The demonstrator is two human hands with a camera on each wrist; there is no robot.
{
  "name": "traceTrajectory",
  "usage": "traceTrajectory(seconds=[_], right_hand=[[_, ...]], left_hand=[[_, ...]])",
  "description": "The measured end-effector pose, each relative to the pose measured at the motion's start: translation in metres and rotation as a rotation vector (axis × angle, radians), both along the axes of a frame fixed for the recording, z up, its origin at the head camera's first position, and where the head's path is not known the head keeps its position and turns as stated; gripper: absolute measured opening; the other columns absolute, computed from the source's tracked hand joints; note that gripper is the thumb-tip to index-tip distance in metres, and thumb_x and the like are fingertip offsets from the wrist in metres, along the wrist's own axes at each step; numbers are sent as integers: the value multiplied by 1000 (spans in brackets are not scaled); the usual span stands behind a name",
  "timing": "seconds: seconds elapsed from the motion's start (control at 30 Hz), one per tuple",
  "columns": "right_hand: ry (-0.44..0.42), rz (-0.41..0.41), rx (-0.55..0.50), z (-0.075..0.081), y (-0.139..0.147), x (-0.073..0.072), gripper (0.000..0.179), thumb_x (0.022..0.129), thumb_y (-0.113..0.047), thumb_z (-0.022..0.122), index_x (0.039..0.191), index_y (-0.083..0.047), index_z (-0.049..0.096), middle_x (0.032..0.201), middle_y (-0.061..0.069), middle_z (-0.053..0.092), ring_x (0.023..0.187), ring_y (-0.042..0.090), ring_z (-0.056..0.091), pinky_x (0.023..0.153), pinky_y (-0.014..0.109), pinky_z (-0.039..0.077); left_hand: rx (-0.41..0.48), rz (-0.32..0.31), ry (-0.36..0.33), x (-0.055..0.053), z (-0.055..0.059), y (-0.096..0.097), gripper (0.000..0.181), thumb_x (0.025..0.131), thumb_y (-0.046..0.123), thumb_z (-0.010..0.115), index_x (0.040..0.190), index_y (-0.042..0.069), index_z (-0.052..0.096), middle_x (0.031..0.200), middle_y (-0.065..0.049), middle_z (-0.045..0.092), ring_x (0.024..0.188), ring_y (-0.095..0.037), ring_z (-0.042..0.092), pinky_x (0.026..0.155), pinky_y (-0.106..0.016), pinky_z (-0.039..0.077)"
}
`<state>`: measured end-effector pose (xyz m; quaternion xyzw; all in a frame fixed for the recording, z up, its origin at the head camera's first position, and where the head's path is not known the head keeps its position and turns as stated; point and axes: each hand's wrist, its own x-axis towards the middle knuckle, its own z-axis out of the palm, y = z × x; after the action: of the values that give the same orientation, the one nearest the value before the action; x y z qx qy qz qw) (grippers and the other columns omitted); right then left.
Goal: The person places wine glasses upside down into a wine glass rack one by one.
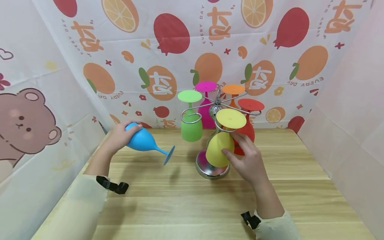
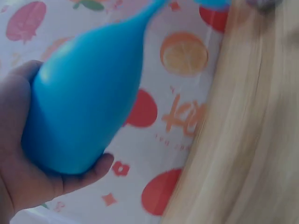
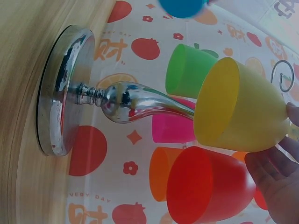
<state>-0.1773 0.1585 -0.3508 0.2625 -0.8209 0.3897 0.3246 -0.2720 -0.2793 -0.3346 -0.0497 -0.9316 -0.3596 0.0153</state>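
My left hand grips a blue plastic goblet by its bowl; the goblet tilts on its side above the table, foot pointing right and down. In the left wrist view the blue bowl lies between thumb and fingers. My right hand pinches the bowl of a yellow goblet between thumb and fingers. That goblet hangs upside down at the front of a chrome rack, its foot above a wire hook. The right wrist view shows the open mouth of the yellow bowl.
Upside down around the rack hang green, magenta, orange and red goblets. A curled wire hook overlaps the green bowl. The rack's round base stands on the wooden table. Printed cloth hangs behind.
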Motion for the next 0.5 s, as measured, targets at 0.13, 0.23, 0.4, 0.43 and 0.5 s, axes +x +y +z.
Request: traceTrajectory(seconds=[0.13,0.23,0.4,0.43,0.5], right_hand=[[-6,-9,-1,-1,1,1,63,79,-14,83,136,-4,57,132,12,61,120,25,58,92,43,55],[-6,-13,-2,-2,1,1,62,79,-14,83,135,-4,57,131,12,61,119,25,59,92,42,55],[-9,-10,-2,-2,1,1,63,79,-14,82,136,-4,57,132,12,60,119,25,58,91,42,55],[-8,-8,-2,-2,1,1,63,79,-14,82,136,-4,57,132,12,60,120,25,58,91,43,55],[-9,-6,-3,-2,0,0,63,79,-14,82,136,-4,56,132,12,60,120,25,58,91,43,56]], left_hand=[[196,-51,-34,12,-10,18,59,100,53,41,142,12,48,144,-26,40,119,-50,44,83,-55,53],[302,-87,-38,19,-15,34,55,101,51,41,139,12,51,145,-22,39,121,-49,43,83,-50,53],[568,-154,-46,30,-19,63,44,101,49,41,129,18,57,145,-17,39,121,-45,42,81,-41,53],[631,-168,-48,32,-19,69,42,101,49,41,127,21,59,145,-16,39,121,-44,42,81,-41,53],[744,-190,-57,37,-19,81,41,101,49,41,125,21,59,143,-13,39,120,-42,42,82,-41,54]])
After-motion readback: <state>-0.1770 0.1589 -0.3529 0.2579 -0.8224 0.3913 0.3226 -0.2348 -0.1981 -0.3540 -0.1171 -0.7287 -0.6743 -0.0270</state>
